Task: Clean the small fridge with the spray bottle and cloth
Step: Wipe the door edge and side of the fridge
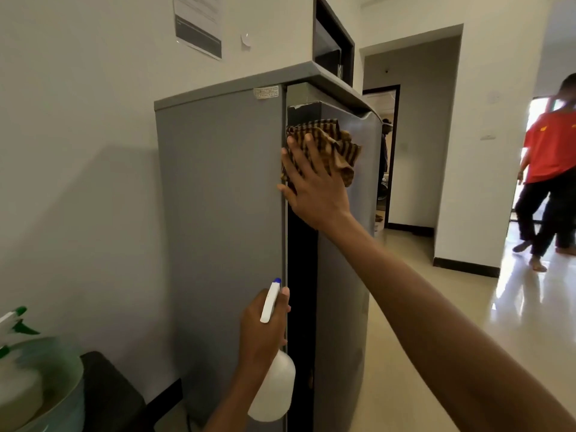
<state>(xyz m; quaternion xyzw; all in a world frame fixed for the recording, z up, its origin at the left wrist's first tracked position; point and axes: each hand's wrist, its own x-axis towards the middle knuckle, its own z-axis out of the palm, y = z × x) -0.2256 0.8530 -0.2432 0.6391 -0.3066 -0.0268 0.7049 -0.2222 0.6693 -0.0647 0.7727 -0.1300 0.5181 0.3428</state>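
The small grey fridge (221, 198) stands against the wall, seen from its side, with its door on the right. My right hand (314, 185) presses a brown striped cloth (336, 141) flat against the upper edge of the door, fingers spread. Lower down, my left hand (265, 328) grips a white spray bottle (274, 388) by the neck; its blue-tipped nozzle points up, close to the door's black edge strip.
A microwave (333, 42) sits on top of the fridge. At the lower left a bucket (62, 400) holds a green-triggered spray bottle (15, 322) beside a dark stool (109, 391). A person in a red shirt (551, 169) walks at the far right past a doorway.
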